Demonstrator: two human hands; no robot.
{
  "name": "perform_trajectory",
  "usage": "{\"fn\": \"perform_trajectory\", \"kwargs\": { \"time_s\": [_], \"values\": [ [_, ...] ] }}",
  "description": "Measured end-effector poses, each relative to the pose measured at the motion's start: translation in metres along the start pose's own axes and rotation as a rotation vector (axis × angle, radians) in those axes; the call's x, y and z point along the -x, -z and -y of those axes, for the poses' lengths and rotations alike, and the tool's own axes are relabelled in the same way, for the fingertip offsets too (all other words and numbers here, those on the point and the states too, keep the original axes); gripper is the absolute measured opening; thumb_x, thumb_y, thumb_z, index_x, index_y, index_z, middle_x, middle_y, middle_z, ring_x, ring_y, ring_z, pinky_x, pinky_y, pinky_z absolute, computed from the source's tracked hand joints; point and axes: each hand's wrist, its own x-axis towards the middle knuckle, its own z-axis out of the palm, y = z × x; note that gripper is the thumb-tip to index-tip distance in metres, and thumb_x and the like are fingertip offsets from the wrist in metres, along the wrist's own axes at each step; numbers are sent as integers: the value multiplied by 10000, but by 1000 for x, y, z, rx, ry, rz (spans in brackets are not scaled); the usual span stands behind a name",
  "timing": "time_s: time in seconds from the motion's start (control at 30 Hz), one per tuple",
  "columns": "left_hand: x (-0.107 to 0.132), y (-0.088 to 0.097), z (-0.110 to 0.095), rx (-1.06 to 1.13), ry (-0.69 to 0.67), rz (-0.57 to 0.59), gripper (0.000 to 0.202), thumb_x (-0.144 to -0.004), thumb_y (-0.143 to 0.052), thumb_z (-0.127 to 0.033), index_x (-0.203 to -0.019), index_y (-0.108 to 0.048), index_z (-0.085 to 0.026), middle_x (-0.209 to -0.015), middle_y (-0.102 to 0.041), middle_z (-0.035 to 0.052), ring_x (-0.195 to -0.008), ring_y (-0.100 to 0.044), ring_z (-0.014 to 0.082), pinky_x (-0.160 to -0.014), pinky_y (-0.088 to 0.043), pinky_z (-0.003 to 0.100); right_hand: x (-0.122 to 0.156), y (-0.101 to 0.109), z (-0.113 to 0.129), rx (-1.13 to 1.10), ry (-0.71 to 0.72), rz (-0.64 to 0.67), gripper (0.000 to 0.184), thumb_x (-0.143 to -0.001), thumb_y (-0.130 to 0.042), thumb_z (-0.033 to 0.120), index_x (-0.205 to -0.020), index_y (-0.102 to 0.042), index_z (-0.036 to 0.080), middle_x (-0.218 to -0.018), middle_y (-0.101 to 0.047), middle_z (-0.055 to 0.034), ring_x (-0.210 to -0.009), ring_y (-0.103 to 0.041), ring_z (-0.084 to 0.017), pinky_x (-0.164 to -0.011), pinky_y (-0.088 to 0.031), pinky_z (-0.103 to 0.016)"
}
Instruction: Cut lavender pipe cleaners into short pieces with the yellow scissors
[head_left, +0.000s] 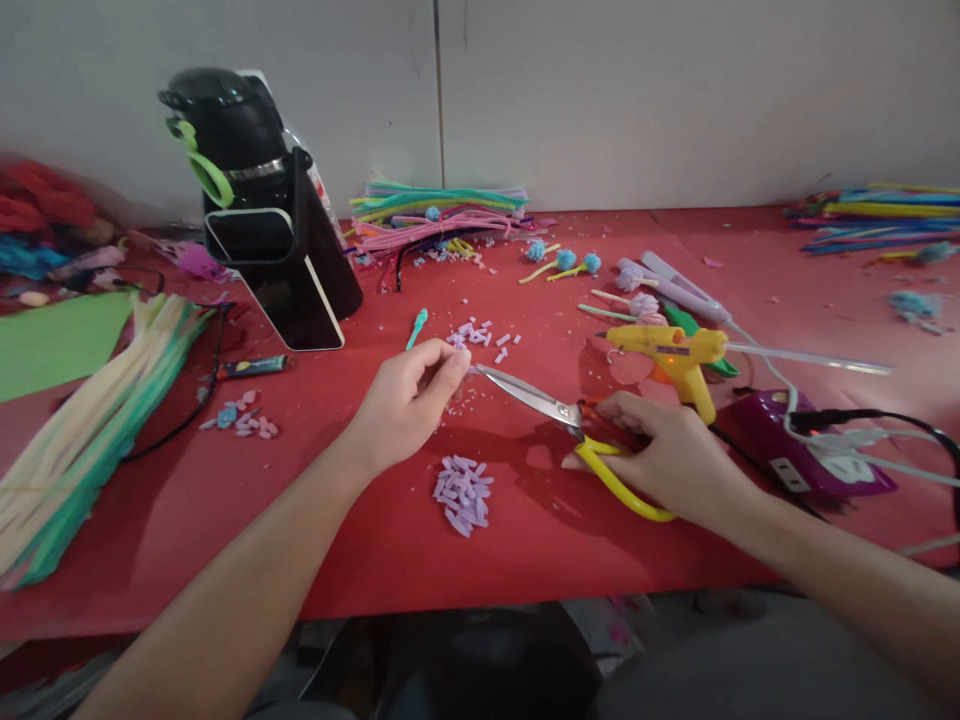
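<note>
My right hand (652,450) grips a pair of scissors (592,462) by the yellow handles, with the metal blades almost together. The blade tips reach to the fingertips of my left hand (412,395). Thumb and forefinger of that hand pinch a small lilac piece, mostly hidden by the fingers. Just beyond the left hand lie loose lilac snippets (480,335). Nearer the front edge sits a heap of short lilac pieces (463,494). A teal stick (417,327) lies behind the left hand.
A yellow glue gun (671,348) and purple power strip (806,440) with cables are at right. A black bottle (251,160) with a phone leaning on it stands back left. Pipe cleaner bundles lie at left (97,430) and back (442,220) on the red table (322,560).
</note>
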Motion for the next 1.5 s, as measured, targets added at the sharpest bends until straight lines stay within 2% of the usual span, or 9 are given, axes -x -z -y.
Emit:
{"fn": "perform_trajectory", "kwargs": {
  "time_s": [0.2, 0.37, 0.6, 0.73, 0.97, 1.23, 1.5],
  "values": [
    [0, 0, 1, 0, 2, 0, 325, -981, -492, -388, -750, -564, -171, -653, -558, -5, -590, -485, 91, -536, -394, 217, -1, -1, -1, 20, 4, -7, 440, -696, -705, 614, -685, -516, 217, -568, -522, 23, -506, -450, -120, -456, -320, -251],
    [0, 0, 0, 13, 2, 7, 322, -984, -488, -387, -763, -573, -169, -664, -566, -2, -597, -491, 91, -543, -399, 218, 0, 0, 3, 14, -16, -15, 519, -682, -693, 688, -652, -480, 216, -560, -477, 29, -509, -402, -111, -461, -318, -250],
    [1, 0, -2, 7, -8, 3, 330, -991, -468, -368, -728, -526, -178, -635, -512, -14, -577, -449, 95, -528, -371, 230, 1, 5, 13, -34, -23, 8, 587, -657, -673, 767, -656, -457, 221, -564, -430, 36, -510, -348, -104, -451, -301, -252],
    [0, 0, -3, -2, -11, 0, 338, -992, -464, -371, -713, -494, -182, -620, -467, -24, -562, -410, 94, -519, -349, 236, 1, 4, 11, -34, -12, 9, 588, -665, -669, 768, -648, -450, 223, -560, -435, 34, -511, -358, -108, -451, -305, -256],
    [0, -2, -4, 14, -4, 10, 329, -991, -461, -353, -712, -505, -184, -621, -487, -21, -557, -426, 98, -518, -354, 243, 0, 0, 1, 30, 10, -14, 536, -686, -690, 708, -652, -476, 217, -565, -477, 26, -516, -405, -113, -460, -318, -253],
    [1, -3, -4, 43, 9, 6, 363, -1002, -441, -370, -693, -478, -184, -599, -471, -25, -544, -417, 95, -519, -351, 248, 1, 3, 8, -10, -13, -18, 599, -655, -669, 777, -658, -444, 222, -572, -402, 41, -513, -335, -102, -447, -292, -250],
    [1, -3, -4, 40, 17, -6, 385, -1008, -430, -374, -677, -478, -183, -600, -484, -15, -545, -424, 95, -519, -355, 245, 1, 3, 10, -11, -15, 1, 597, -653, -671, 778, -660, -449, 224, -573, -434, 36, -519, -352, -107, -458, -300, -259]
  ]
}}
